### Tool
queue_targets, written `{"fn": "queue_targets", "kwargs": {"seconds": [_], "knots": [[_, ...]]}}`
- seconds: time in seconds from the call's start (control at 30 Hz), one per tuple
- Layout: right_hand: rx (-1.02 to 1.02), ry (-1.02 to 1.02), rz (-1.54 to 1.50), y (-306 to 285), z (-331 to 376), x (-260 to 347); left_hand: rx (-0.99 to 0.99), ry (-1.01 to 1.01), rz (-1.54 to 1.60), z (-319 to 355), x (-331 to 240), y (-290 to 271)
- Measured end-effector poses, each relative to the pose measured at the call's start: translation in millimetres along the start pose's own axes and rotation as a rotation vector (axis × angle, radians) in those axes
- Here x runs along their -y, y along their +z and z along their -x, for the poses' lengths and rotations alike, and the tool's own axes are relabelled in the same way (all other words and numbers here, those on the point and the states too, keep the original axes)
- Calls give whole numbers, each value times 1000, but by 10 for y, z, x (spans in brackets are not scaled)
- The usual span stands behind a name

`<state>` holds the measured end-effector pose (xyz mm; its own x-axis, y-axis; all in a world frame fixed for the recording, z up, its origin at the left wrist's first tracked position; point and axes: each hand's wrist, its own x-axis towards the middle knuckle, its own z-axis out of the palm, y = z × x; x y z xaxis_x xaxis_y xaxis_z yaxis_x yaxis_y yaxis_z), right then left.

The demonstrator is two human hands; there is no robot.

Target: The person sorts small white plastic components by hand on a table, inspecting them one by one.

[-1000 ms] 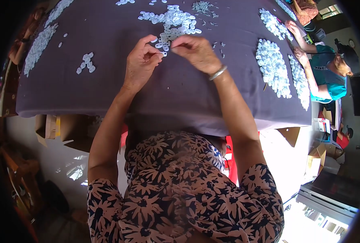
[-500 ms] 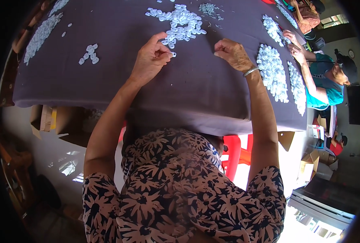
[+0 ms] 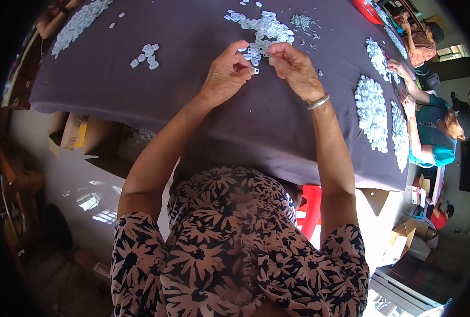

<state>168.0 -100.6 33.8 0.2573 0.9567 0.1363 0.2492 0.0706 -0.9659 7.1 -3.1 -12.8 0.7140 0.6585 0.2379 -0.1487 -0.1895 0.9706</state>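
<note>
My left hand (image 3: pixel 227 76) is closed in a pinch on a small white oval plastic piece with a hole (image 3: pixel 256 71). Close to its right, my right hand (image 3: pixel 297 71) has thumb and forefinger pressed together. Whatever sits between those fingertips is too small to make out. Just beyond both hands lies a loose pile of similar white plastic pieces (image 3: pixel 266 25), partly hidden by the fingers. A heap of tiny thin pale pins (image 3: pixel 302 22) is scattered to the right of that pile. A silver bracelet (image 3: pixel 318 102) circles my right wrist.
A dark cloth (image 3: pixel 192 124) covers the table. A small cluster of white pieces (image 3: pixel 146 56) lies left of my hands. Larger heaps lie at the far left (image 3: pixel 81 26) and right (image 3: pixel 371 113). A co-worker in teal (image 3: pixel 433 134) handles pieces at the right edge.
My right hand has moved left, close to the left hand. The left hand keeps its pinch on the white piece. The whole view has shifted slightly.
</note>
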Motion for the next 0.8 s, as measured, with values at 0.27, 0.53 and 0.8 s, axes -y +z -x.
{"fn": "queue_targets", "kwargs": {"seconds": [0.27, 0.53, 0.8], "knots": [[-85, 54, -176, 136, -76, -290, 14, 47, -67, -5, 33, -17], [-20, 76, -160, 150, -27, -253, 14, 66, -84, -4, 25, -13], [-33, 66, -99, 187, -24, -287, 6, 72, -111, 1, 18, -15]]}}
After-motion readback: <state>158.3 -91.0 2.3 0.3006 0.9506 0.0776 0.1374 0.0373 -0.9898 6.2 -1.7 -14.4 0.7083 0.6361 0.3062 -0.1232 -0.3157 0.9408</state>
